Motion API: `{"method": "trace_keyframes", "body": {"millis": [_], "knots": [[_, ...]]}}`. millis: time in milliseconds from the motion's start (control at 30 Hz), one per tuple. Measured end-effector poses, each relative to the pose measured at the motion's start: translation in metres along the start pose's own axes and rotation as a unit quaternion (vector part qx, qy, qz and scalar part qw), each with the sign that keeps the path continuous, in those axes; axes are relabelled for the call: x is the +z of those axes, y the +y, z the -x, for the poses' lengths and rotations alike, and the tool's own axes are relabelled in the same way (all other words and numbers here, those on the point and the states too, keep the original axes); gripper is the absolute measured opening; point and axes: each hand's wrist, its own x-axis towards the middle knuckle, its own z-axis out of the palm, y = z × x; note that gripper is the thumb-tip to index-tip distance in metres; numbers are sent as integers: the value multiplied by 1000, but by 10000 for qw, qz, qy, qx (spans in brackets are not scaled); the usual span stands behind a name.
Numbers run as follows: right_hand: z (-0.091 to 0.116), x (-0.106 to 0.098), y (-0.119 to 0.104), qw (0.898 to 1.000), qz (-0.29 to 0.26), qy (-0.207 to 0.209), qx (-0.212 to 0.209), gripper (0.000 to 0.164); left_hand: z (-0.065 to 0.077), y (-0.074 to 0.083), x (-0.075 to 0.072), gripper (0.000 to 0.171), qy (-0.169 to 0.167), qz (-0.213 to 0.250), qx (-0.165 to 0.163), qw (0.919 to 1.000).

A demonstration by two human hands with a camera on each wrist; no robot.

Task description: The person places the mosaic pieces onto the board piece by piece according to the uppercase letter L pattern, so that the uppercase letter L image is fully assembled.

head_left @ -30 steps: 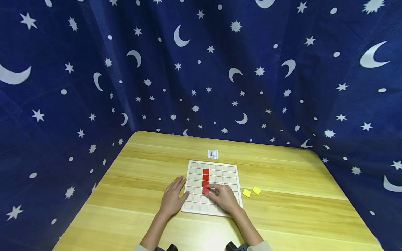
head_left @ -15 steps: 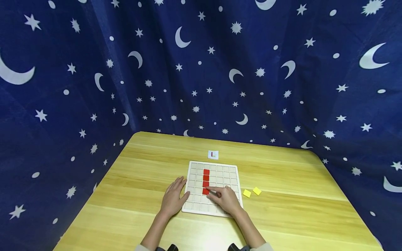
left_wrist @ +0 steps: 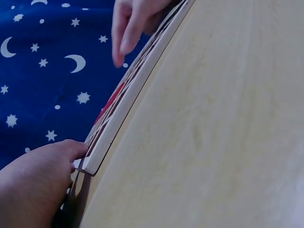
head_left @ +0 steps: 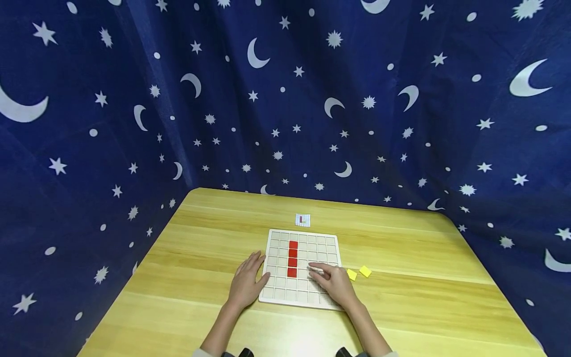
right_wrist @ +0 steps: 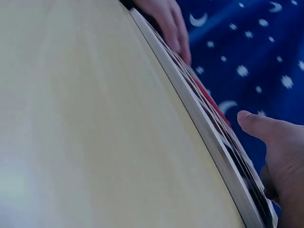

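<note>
A white gridded board (head_left: 278, 296) lies on the table, and several red square tiles (head_left: 292, 253) fill a straight column of its cells. My left hand (head_left: 245, 281) rests at the board's left edge, its thumb on the rim, as the left wrist view also shows. Over the right part of the grid hovers my right hand (head_left: 333, 283), thumb and fingers apart with nothing between them. Just beyond its knuckles, two yellow square tiles (head_left: 365, 271) lie on the table right of the board.
A small printed card (head_left: 303, 220) with a coloured L-shaped pattern on a grid lies behind the board. The wooden table (head_left: 214, 218) is backed by a dark blue curtain (head_left: 285, 99) with moons and stars.
My right hand has let go of the lowest red tile, now flat in its cell, and has moved right toward the yellow tiles. The left hand has stayed at the board's edge.
</note>
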Motion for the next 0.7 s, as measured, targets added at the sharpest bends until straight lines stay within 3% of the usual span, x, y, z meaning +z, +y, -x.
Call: {"method": "trace_keyframes", "body": {"millis": [200, 367, 533, 700], "knots": [[19, -35, 23, 9974, 376, 442, 421, 28, -1, 0, -1, 54, -8, -63, 52, 10000], [36, -56, 42, 9924, 928, 418, 698, 40, -1, 1, -3, 53, -39, -40, 34, 10000], [45, -63, 52, 9885, 1223, 94, 883, 39, 0, 1, -2, 53, -56, 11, -18, 10000], [44, -63, 55, 9870, 1224, 113, 1040, 33, 0, 0, -2, 53, -42, -9, -12, 10000]]}}
